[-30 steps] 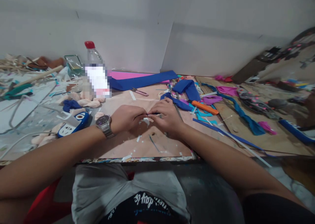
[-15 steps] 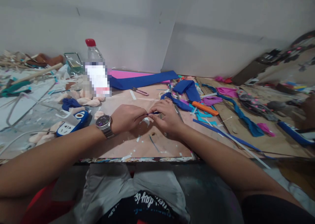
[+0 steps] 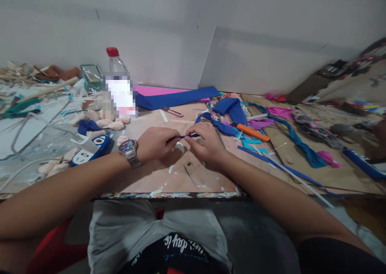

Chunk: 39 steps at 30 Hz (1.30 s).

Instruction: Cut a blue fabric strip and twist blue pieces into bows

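Over the middle of the table, my left hand (image 3: pixel 158 142) pinches one end of a thin blue strip (image 3: pixel 182 137). My right hand (image 3: pixel 206 143) holds the same strip a short way to the right, its thumb and fingers closed on it. A short stretch of twisted blue shows between the two sets of fingertips. Just below them lies a white ring-like piece (image 3: pixel 180 147), perhaps a roll of tape. Behind my right hand a wider blue fabric strip (image 3: pixel 223 127) runs over the table; whether it joins the held strip is hidden.
A phone (image 3: pixel 120 95) leans on a red-capped bottle (image 3: pixel 113 52) at the back left. Small snips (image 3: pixel 173 112) lie behind my hands. An orange cutter (image 3: pixel 252 132) is at right, a blue-and-white power strip (image 3: pixel 90 150) at left. Fabric scraps and cables lie on both sides.
My hands have moved slightly apart, so more of the twisted blue strip shows between the fingertips. The whole view has shifted a little.
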### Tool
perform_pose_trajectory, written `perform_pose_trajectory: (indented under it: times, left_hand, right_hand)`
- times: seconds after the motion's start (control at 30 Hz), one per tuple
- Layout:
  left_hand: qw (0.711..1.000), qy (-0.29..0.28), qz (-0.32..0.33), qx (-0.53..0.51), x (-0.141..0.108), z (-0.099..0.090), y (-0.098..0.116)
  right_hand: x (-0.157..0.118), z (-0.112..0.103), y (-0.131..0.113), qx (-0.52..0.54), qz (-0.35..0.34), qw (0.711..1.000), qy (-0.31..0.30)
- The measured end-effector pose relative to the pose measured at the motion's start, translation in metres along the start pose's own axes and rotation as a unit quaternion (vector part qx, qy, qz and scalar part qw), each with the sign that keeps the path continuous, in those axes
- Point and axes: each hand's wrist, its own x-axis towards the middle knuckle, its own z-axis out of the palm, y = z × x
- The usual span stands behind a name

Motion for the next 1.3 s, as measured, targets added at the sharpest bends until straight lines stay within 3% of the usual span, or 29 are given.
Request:
perform_pose_trajectory:
  times: [0.53,0.63,0.7,0.8,0.9,1.0,1.17,1.3]
  left_hand:
    - [0.988,-0.082,-0.062,-0.116,0.003,-0.007,0.003]
    - [0.973,-0.107,-0.077,-0.191,0.004,-0.008,0.005]
    - [0.932,-0.150,-0.123,-0.306,0.004,-0.009,0.007]
    - [0.824,-0.203,-0.212,-0.485,0.006,-0.009,0.008]
    - [0.730,-0.207,-0.261,-0.596,0.007,-0.009,0.008]
    - [0.692,-0.203,-0.269,-0.638,0.007,-0.009,0.007]
    - [0.717,-0.199,-0.249,-0.620,0.009,-0.010,0.007]
    - [0.789,-0.184,-0.220,-0.543,0.009,-0.012,0.010]
  right_hand:
    - [-0.001,-0.001,0.003,-0.012,-0.011,1.000,-0.009]
    - [-0.002,-0.001,0.003,-0.019,-0.031,0.999,0.011]
    - [-0.001,-0.002,0.001,-0.021,-0.044,0.999,0.017]
    - [0.000,-0.006,-0.002,-0.029,-0.071,0.997,0.014]
    - [0.001,-0.009,-0.005,-0.044,-0.100,0.994,0.015]
    - [0.001,-0.011,-0.005,-0.056,-0.121,0.991,0.017]
    - [0.001,-0.010,-0.004,-0.059,-0.119,0.991,0.019]
    - [0.001,-0.008,-0.005,-0.053,-0.073,0.996,0.009]
